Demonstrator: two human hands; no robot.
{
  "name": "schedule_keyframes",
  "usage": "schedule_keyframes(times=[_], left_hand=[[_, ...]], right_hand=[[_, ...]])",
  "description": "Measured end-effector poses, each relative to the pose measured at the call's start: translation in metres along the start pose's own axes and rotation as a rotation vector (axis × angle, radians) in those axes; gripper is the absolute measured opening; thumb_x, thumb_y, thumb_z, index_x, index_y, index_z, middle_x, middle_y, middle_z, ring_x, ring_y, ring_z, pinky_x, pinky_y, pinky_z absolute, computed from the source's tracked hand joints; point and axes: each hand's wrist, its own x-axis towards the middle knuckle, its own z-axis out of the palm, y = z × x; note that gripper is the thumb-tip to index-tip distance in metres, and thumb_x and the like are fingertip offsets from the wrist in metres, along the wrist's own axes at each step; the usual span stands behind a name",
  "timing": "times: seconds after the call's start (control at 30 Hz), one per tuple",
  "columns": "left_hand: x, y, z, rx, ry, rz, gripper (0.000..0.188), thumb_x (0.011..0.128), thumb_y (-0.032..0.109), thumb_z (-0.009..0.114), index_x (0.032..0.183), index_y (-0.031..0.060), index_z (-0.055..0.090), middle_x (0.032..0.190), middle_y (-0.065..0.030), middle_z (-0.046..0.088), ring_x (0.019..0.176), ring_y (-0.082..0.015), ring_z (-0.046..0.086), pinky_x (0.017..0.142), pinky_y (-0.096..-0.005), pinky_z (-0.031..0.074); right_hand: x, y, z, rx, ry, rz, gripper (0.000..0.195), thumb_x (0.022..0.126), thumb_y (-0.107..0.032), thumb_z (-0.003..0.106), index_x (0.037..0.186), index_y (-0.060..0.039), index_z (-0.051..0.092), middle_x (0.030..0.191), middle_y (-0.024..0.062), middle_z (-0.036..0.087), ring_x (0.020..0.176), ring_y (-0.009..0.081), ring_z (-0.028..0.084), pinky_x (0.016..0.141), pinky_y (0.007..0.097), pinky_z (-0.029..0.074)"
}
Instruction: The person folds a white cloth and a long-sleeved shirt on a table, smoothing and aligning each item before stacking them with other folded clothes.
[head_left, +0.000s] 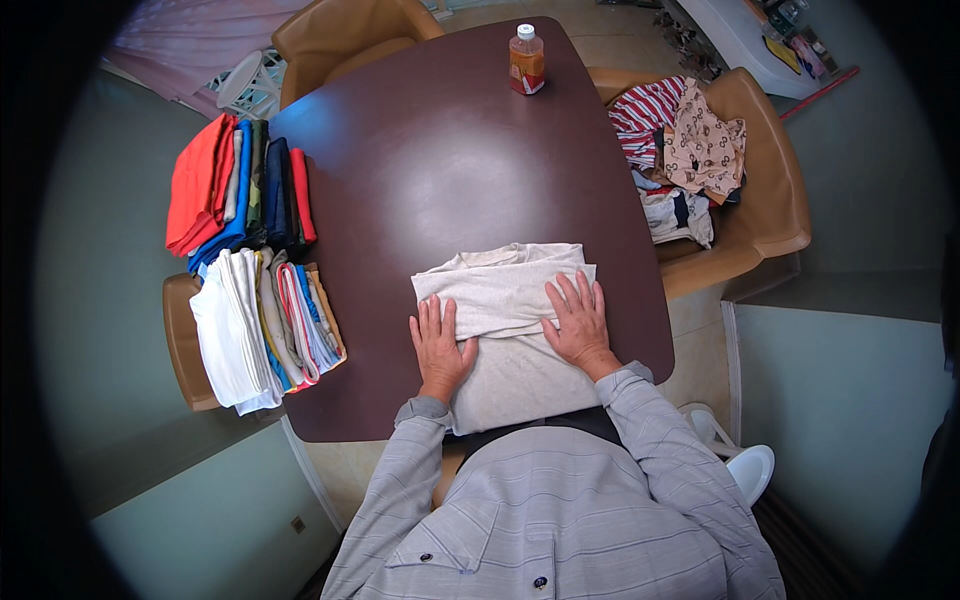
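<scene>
A light grey shirt (517, 300) lies partly folded on the dark brown table (375, 187) right in front of me. Its collar shows at the far side, and a folded band of cloth crosses its upper half. The lower part reaches to the table's near edge by my body. My left hand (441, 351) rests flat on the left edge of the band, fingers pointing away from me. On the band's right side lies my right hand (579, 321), palm down with the fingers a little apart. Neither hand grips the cloth.
Two piles of folded clothes (236, 330) stand along the left table edge, before a brown chair (184, 337). A bottle of orange-red drink (526, 60) stands at the far end. Loose clothes (697, 142) heap on the right-hand armchair (772, 180). Another armchair (345, 37) is beyond the table.
</scene>
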Motion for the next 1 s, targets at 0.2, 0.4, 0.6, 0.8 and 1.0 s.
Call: schedule_keyframes(times=[0.2, 0.4, 0.6, 0.8, 1.0], left_hand=[[0.0001, 0.0007, -0.0007, -0.017, -0.011, -0.001, 0.084, 0.091, 0.036, 0.074, 0.164, 0.0081, 0.044, 0.175, -0.0238, 0.032, 0.163, -0.0449, 0.024, 0.131, -0.064, 0.014], [0.0009, 0.0018, -0.0019, -0.026, -0.014, -0.005, 0.084, 0.09, 0.034, 0.073, 0.164, 0.0078, 0.044, 0.174, -0.0239, 0.032, 0.163, -0.0451, 0.024, 0.131, -0.0643, 0.014], [0.0011, 0.002, -0.0018, -0.021, -0.009, -0.005, 0.084, 0.09, 0.034, 0.073, 0.164, 0.0075, 0.044, 0.174, -0.0239, 0.032, 0.163, -0.0448, 0.024, 0.131, -0.0642, 0.015], [0.0017, 0.0027, -0.0024, -0.019, -0.008, -0.005, 0.084, 0.09, 0.034, 0.073, 0.164, 0.0076, 0.045, 0.174, -0.0237, 0.033, 0.163, -0.045, 0.025, 0.131, -0.0642, 0.015], [0.0017, 0.0024, -0.0022, -0.016, -0.009, -0.008, 0.084, 0.09, 0.034, 0.074, 0.164, 0.0076, 0.045, 0.174, -0.0238, 0.033, 0.163, -0.045, 0.025, 0.131, -0.0643, 0.015]], right_hand=[[-0.0003, 0.0004, 0.0002, 0.001, -0.002, 0.001, 0.07, 0.097, -0.043, 0.07, 0.159, -0.0164, 0.052, 0.17, 0.0106, 0.04, 0.161, 0.0415, 0.027, 0.13, 0.0643, 0.02], [-0.0006, 0.001, 0.0012, 0.001, 0.019, -0.007, 0.07, 0.097, -0.043, 0.071, 0.159, -0.016, 0.053, 0.17, 0.0105, 0.041, 0.161, 0.0411, 0.028, 0.13, 0.0642, 0.02], [0.0001, 0.0, -0.0002, -0.002, 0.009, -0.002, 0.069, 0.097, -0.043, 0.071, 0.158, -0.0159, 0.053, 0.169, 0.0105, 0.041, 0.161, 0.041, 0.028, 0.13, 0.064, 0.02], [0.0004, -0.0006, -0.0012, -0.001, 0.006, 0.001, 0.069, 0.097, -0.043, 0.07, 0.158, -0.0161, 0.053, 0.169, 0.0104, 0.041, 0.161, 0.041, 0.028, 0.13, 0.064, 0.02], [0.0, 0.0001, -0.0001, 0.003, 0.014, -0.001, 0.069, 0.097, -0.043, 0.07, 0.158, -0.0163, 0.053, 0.17, 0.0102, 0.041, 0.161, 0.041, 0.027, 0.13, 0.0641, 0.02]])
